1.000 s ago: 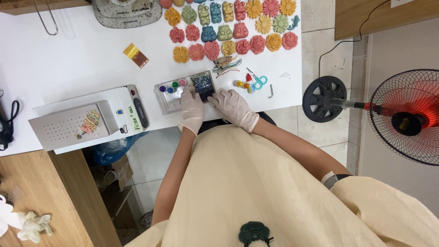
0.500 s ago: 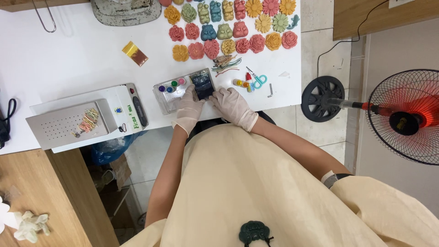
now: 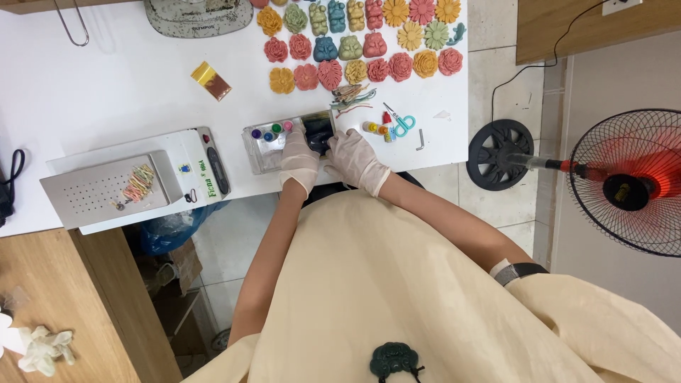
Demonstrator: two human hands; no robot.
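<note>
Both my hands wear white gloves and rest at the near edge of a white table [image 3: 106,99]. My left hand [image 3: 299,157] and my right hand [image 3: 355,159] both grip a small dark block [image 3: 318,130] between them. The block lies on a clear tray [image 3: 262,152] that carries little paint pots [image 3: 271,131] in purple, blue, green and pink. Just right of my right hand lie small yellow and orange bottles [image 3: 376,128] and blue-handled scissors [image 3: 403,124].
Several coloured flower- and bear-shaped casts [image 3: 355,42] lie in rows at the table's far side. A white metal machine [image 3: 135,181] stands to the left, a gold foil packet [image 3: 211,80] behind it. A red standing fan [image 3: 624,181] is on the floor at right.
Both hands have stayed on the dark block; the view has shifted slightly.
</note>
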